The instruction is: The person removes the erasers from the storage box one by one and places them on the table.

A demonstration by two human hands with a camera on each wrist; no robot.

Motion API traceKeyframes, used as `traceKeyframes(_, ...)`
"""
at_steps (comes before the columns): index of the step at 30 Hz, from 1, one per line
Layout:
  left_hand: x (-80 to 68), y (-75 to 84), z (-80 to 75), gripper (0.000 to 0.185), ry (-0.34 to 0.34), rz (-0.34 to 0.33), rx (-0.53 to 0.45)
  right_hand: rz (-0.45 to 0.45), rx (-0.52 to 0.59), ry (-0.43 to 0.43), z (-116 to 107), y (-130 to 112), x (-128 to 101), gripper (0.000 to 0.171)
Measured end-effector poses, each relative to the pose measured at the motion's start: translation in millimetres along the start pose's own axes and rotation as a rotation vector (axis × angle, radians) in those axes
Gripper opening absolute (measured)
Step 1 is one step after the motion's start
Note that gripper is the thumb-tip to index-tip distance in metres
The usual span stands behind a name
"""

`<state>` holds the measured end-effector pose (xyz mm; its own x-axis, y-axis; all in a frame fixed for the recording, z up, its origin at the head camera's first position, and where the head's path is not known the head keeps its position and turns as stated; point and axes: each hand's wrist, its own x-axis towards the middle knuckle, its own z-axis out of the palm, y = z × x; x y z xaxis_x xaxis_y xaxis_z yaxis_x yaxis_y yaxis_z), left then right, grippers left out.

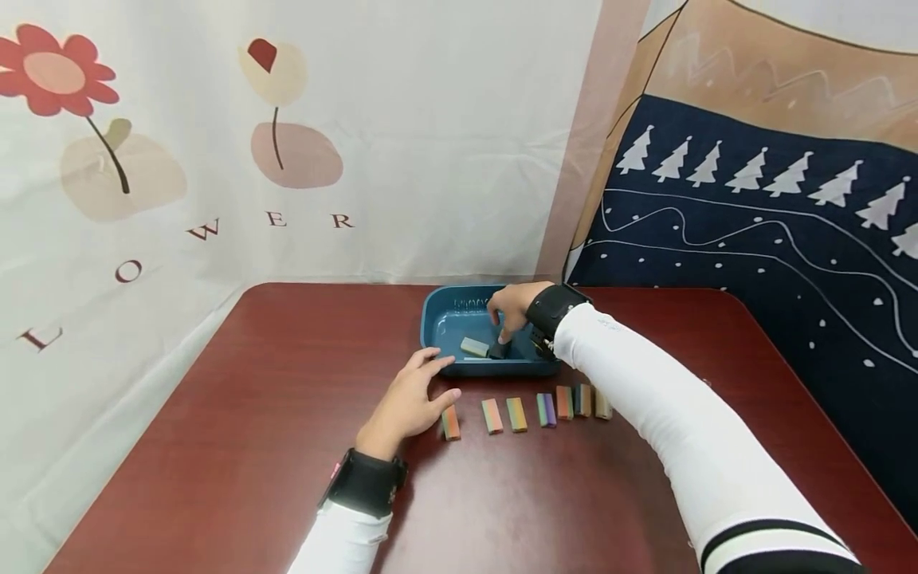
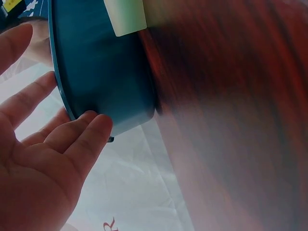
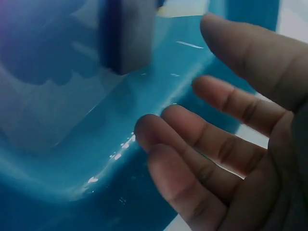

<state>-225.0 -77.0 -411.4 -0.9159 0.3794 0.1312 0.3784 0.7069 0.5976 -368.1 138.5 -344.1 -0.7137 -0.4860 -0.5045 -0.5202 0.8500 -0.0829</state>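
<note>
From the head view, the right hand (image 1: 511, 308) reaches into the blue plastic tray (image 1: 439, 319) on the dark red table (image 1: 237, 414), fingertips on a dark block (image 1: 498, 349) beside a pale block (image 1: 474, 347). Only its wrist view shows the fingers (image 3: 211, 144) spread, gripping nothing. The left hand (image 1: 409, 402), fingers straight and apart, touches the tray's outer wall.

A shallow teal tray (image 1: 439, 323) with rounded corners sits on the counter, near its far edge. Inside it lie two small blocks: a pale grey-green block (image 1: 474, 347) lying flat near the front wall, and just beside it to the right a dark block (image 1: 497, 350). In the right wrist view a block with a dark side (image 3: 126, 36) stands on the glossy tray floor.
</note>
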Motion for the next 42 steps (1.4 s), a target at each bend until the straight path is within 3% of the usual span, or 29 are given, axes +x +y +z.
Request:
traceKeyframes(6,-5.0,-1.2,2.6,0.051,0.012,-0.002,-0.009,0.010,0.008,-0.082,3,-10,13,0.024)
traceKeyframes(11,-6.1,-0.9,2.5,0.051,0.010,-0.002,-0.011,0.006,-0.127,-0.132,4,-14,25,0.023)
traceKeyframes(16,-4.0,0.5,0.7,0.051,0.018,0.009,-0.006,0.028,-0.268,-0.157,5,-18,35,0.035)
traceKeyframes(24,0.1,1.8,-3.9,0.051,0.026,0.014,-0.001,0.045,-0.384,-0.126,9,-21,45,0.036)
traceKeyframes(42,1.3,-0.3,-0.5,0.052,-0.010,-0.006,0.002,0.028,-0.418,-0.116,22,-16,61,0.034)
